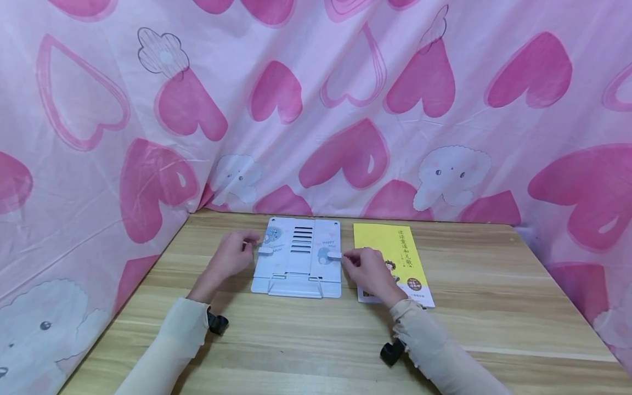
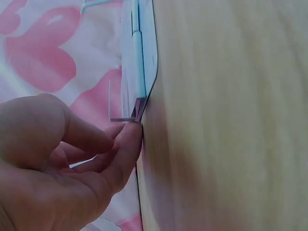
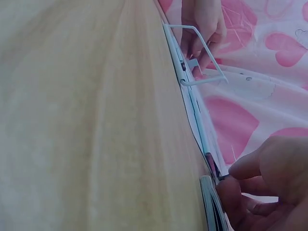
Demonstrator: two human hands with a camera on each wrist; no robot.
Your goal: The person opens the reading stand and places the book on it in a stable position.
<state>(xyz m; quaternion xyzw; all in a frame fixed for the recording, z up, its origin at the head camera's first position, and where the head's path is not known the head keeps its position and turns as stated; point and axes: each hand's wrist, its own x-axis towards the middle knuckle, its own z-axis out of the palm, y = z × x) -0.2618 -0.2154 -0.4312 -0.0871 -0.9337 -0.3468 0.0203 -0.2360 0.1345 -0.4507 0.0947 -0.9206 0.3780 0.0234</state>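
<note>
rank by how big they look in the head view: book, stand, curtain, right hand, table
Largest to smallest:
1. curtain
2. table
3. stand and book, unranked: they look close, and the hand hides part of the book
4. right hand

The book stand [image 1: 285, 262] was white, printed with pale blue cartoon animals and lettering, its slots dark. The book [image 1: 406, 255] had a yellow cover, white along the bottom, with dark lettering and a round brown badge. The tabletop [image 1: 306, 345] showed light brown wood grain. Pink hearts and white puppy faces patterned the pale pink cloth [image 1: 340, 159].
</note>
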